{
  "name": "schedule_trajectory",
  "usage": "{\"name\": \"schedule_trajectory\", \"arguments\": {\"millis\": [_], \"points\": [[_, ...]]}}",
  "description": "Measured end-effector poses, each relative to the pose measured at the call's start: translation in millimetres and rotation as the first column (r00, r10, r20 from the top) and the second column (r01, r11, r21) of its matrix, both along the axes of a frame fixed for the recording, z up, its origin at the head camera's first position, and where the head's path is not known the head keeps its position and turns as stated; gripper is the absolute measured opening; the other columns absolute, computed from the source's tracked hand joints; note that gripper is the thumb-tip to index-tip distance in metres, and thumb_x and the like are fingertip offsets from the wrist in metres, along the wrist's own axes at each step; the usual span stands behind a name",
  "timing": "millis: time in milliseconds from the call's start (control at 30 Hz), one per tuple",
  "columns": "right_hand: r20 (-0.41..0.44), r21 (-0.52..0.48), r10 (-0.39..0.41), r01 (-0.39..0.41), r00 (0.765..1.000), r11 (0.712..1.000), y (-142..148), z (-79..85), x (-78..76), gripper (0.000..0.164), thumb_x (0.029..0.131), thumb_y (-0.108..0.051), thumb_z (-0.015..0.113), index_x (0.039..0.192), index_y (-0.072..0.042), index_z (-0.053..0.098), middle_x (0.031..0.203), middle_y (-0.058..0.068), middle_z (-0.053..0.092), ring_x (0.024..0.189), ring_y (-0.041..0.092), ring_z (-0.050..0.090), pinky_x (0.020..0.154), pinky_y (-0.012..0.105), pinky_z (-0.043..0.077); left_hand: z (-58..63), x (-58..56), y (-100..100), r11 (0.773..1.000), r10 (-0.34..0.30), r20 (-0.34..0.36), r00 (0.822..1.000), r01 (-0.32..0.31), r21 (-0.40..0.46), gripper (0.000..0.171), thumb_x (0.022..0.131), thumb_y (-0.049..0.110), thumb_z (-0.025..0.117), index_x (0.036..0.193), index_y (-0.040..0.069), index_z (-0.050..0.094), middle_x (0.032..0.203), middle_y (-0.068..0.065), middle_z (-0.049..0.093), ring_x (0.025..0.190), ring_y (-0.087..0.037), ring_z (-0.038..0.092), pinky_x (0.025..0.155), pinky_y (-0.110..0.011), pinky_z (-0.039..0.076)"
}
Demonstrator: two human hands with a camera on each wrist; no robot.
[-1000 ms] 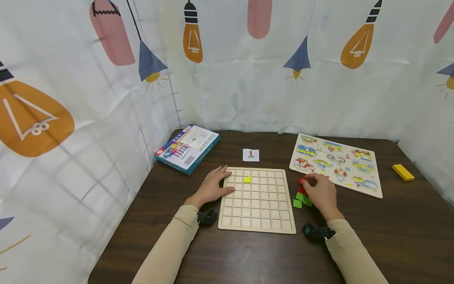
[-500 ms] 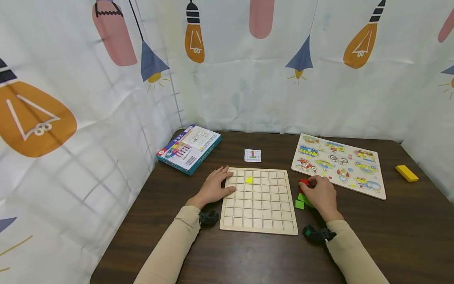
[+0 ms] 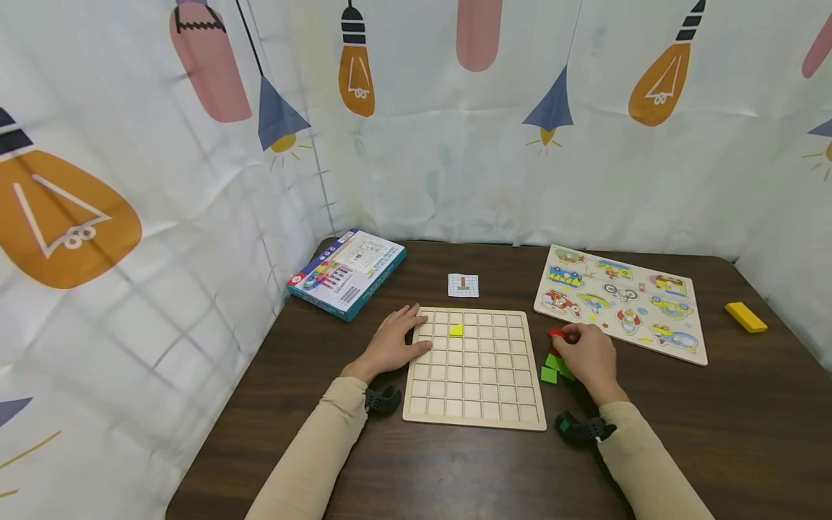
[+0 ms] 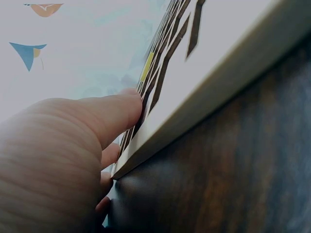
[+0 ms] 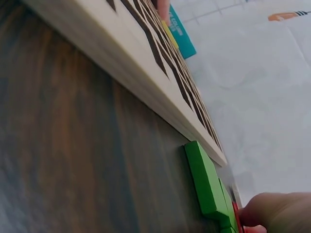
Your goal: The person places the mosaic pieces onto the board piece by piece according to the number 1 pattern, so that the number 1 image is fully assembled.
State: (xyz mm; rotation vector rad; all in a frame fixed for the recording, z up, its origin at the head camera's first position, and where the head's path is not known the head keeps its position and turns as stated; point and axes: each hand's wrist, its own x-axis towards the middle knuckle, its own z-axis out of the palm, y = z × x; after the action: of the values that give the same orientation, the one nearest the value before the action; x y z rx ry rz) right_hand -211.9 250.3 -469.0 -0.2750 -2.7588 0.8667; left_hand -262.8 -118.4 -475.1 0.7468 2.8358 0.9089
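A pale wooden grid board (image 3: 471, 396) lies flat, with one yellow piece (image 3: 456, 330) in a cell near its far left. My left hand (image 3: 390, 341) rests on the board's left edge, fingers extended. In the left wrist view its thumb (image 4: 119, 114) lies on the board's top near the rim. My right hand (image 3: 590, 359) is just right of the board, pinching a red block (image 3: 556, 333) between thumb and fingertips. Beside that hand lie several green blocks (image 3: 549, 374), one close to the board's edge in the right wrist view. The hand partly hides the red and green pieces.
A small pattern card (image 3: 463, 285) lies beyond the board. A flat game box (image 3: 347, 273) is at the back left. A vehicle picture puzzle (image 3: 624, 302) occupies the right back, and a yellow block (image 3: 745, 317) lies near the right edge of the table (image 3: 455, 477).
The right hand's fingers have shifted slightly at the red pieces. The left hand has stayed on the board's edge. The head view has moved a little.
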Motion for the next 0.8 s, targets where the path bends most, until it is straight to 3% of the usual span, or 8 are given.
{"name": "schedule_trajectory", "arguments": {"millis": [233, 433, 667, 800], "points": [[-0.04, 0.018, -0.011, 0.012, 0.999, 1.0, -2.2, -2.1, 1.4, 0.031, 0.089, -0.025, 0.068, 0.107, 0.0, 0.072, 0.101, 0.019, 0.064, 0.088, 0.033, 0.059, 0.071, 0.047, 0.049, -1.2, 0.4, -0.4, 1.0, 0.006, 0.0, 1.0, -0.006, 0.011, 0.06, 0.095, 0.04, 0.063, 0.145, 0.01, 0.049, 0.16, -0.01, 0.025, 0.149, -0.029, 0.016, 0.121, -0.049, 0.01], [-0.127, 0.01, 0.012, -0.011, 0.992, 1.0, -3.8, -6.3, 0.6, 0.032, 0.091, -0.027, 0.069, 0.11, -0.002, 0.072, 0.109, 0.021, 0.066, 0.098, 0.038, 0.061, 0.082, 0.053, 0.05, -0.4, 1.0, -0.5, 1.0, -0.001, -0.007, 1.0, 0.001, 0.017, 0.06, 0.095, 0.039, 0.064, 0.144, 0.009, 0.049, 0.16, -0.011, 0.026, 0.149, -0.03, 0.017, 0.121, -0.05, 0.01], [-0.21, 0.019, 0.112, -0.111, 0.971, 0.994, -6.8, -6.5, 0.1, 0.032, 0.091, -0.024, 0.07, 0.114, -0.002, 0.072, 0.109, 0.02, 0.069, 0.092, 0.034, 0.063, 0.073, 0.048, 0.052, 0.0, 0.8, -0.2, 1.0, -0.001, -0.011, 1.0, 0.001, 0.01, 0.059, 0.095, 0.039, 0.063, 0.145, 0.01, 0.049, 0.16, -0.011, 0.026, 0.149, -0.03, 0.017, 0.121, -0.05, 0.01], [-0.255, 0.041, 0.169, -0.164, 0.952, 0.986, -10.2, -5.8, -0.4, 0.03, 0.09, -0.022, 0.072, 0.113, -0.003, 0.072, 0.104, 0.016, 0.07, 0.079, 0.025, 0.06, 0.064, 0.037, 0.047, -0.3, 0.4, 0.0, 1.0, 0.0, -0.011, 1.0, 0.0, 0.017, 0.058, 0.095, 0.038, 0.063, 0.144, 0.01, 0.049, 0.16, -0.011, 0.026, 0.149, -0.03, 0.017, 0.121, -0.05, 0.01]]}}
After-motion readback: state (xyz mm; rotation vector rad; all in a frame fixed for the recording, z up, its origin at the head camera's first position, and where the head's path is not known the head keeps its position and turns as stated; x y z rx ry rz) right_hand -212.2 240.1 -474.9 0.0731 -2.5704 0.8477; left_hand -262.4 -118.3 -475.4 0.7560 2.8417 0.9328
